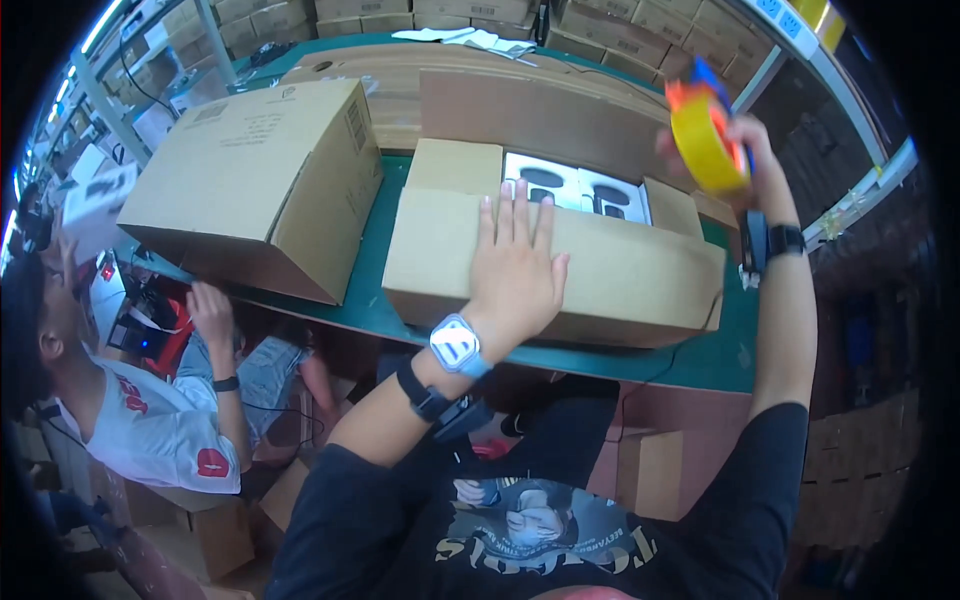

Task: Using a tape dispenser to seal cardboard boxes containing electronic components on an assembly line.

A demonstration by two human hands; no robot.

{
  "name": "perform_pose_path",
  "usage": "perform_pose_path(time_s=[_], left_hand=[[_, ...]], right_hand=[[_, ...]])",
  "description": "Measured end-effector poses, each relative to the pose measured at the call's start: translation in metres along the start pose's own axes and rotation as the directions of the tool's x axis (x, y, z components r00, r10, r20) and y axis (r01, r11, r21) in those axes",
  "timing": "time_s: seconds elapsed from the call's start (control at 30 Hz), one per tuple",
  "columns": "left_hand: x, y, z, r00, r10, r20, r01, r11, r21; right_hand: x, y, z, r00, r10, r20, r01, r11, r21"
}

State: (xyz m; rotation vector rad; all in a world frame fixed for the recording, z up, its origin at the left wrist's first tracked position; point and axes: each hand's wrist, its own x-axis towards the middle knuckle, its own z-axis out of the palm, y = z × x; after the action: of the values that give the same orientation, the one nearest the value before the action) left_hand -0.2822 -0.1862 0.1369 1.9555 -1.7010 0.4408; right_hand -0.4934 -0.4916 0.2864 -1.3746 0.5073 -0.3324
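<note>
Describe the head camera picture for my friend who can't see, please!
A person's left hand lies flat on a partly open box of white packs while the right hand holds up a tape dispenser. Another box and a co-worker are to the left.

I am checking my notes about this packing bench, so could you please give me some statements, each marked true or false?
1. The left hand lies flat on the open carton. True.
2. The right hand is empty. False: it holds a tape dispenser with a yellow roll.
3. White boxes show inside the open carton. True.
4. The tall back flap is folded down. False: the back flap stands up.
5. The table top is green. True.
</note>
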Motion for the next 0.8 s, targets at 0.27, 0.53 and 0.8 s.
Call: perform_pose_path(time_s=[0.27,0.53,0.8], left_hand=[[0.005,0.002,0.0,0.999,-0.022,0.048,0.025,0.997,-0.072],[0.026,-0.012,0.002,0.984,0.057,-0.171,-0.054,0.998,0.018],[0.021,-0.022,0.012,0.993,0.088,0.084,-0.086,0.996,-0.031]], right_hand=[[0.054,0.004,0.002,0.961,-0.181,-0.207,0.087,0.915,-0.394],[-0.011,0.074,0.032,0.995,0.014,-0.098,-0.037,0.969,-0.244],[0.016,0.04,0.098,0.93,-0.368,0.01,0.263,0.645,-0.717]])
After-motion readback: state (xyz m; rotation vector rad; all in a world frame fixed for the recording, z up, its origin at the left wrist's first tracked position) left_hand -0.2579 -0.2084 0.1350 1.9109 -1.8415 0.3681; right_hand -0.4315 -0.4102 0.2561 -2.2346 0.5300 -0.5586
